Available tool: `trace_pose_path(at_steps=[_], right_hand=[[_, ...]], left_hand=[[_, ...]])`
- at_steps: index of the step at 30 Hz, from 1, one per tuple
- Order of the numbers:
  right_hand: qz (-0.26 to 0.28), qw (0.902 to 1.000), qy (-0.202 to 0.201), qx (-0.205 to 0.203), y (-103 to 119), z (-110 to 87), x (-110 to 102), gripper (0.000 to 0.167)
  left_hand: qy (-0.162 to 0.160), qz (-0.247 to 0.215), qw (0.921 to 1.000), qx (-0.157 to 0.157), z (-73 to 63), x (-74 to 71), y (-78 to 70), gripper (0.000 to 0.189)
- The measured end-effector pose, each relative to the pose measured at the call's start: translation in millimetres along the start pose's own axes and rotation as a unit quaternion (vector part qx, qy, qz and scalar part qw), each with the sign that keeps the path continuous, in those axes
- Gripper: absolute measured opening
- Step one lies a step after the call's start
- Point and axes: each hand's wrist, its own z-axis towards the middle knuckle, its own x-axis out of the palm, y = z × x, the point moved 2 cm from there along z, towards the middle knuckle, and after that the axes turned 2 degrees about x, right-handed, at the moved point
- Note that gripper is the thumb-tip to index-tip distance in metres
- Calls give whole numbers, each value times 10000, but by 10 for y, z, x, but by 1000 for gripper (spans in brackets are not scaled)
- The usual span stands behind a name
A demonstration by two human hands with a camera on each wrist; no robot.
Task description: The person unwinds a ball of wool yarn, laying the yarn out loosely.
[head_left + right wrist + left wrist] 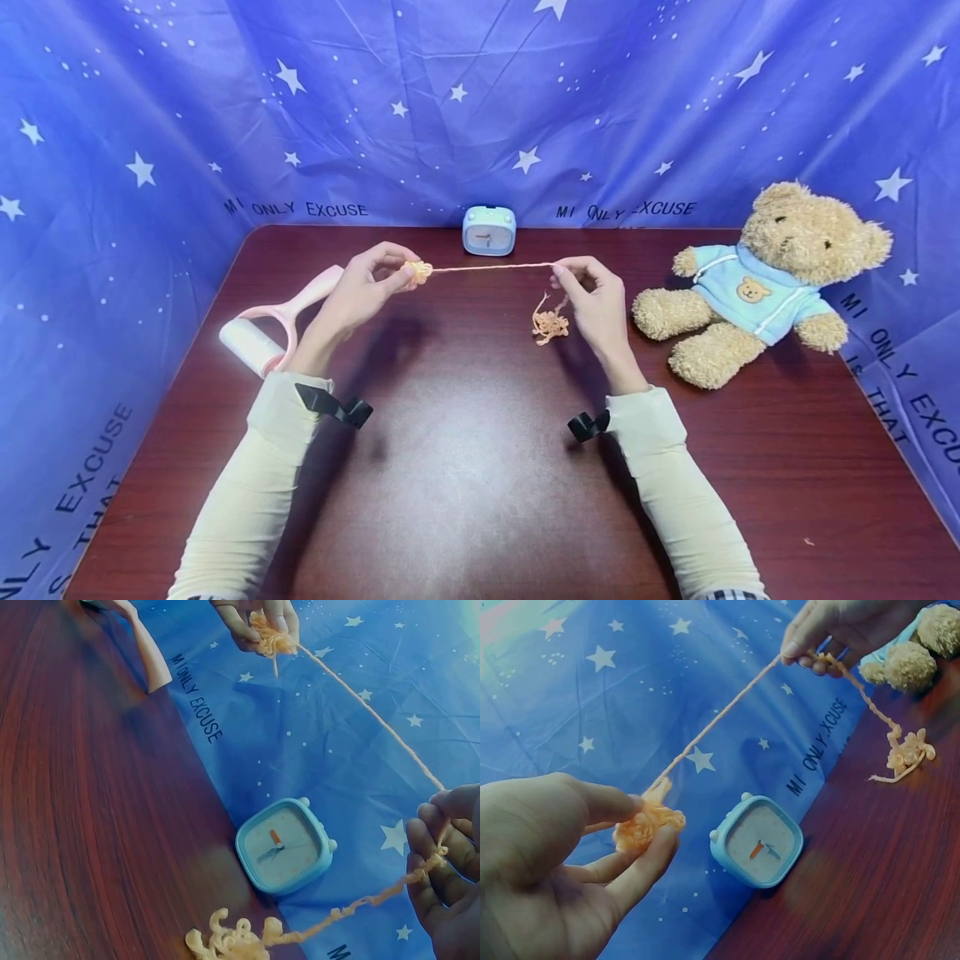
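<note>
A small bunched orange piece of yarn (646, 825) is pinched between the thumb and fingers of my left hand (367, 283). From it a taut strand (491, 267) runs across to my right hand (596, 300), whose thumb and fingertips pinch it. Below the right hand dangles a crinkled length of the same yarn, ending in a curly tangle (551, 325). In the right wrist view this tangle (229, 937) shows loose loops, with a twisted tail (352, 906) leading up to the right hand. Both hands are held above the table.
A light blue alarm clock (489, 231) stands at the back of the dark red wooden table (465, 467). Left lies a pink-handled lint roller (258, 342), beside the left forearm. A teddy bear (765, 283) in a blue top sits at the right. A starry blue curtain (450, 125) hangs behind.
</note>
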Motion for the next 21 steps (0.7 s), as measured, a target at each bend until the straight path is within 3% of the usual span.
trace_pose_path(at_steps=[6, 11, 21], right_hand=[[-8, 9999, -102, 1, -24, 36, -79, 17], [130, 9996, -237, 12, -66, 69, -158, 19], [460, 9950, -884, 101, -161, 137, -339, 20]], left_hand=[[-348, -329, 9988, -127, 14, -10, -5, 22], [-417, -389, 9982, -204, 4, -26, -10, 20], [-392, 31, 9991, -159, -11, -63, -20, 24]])
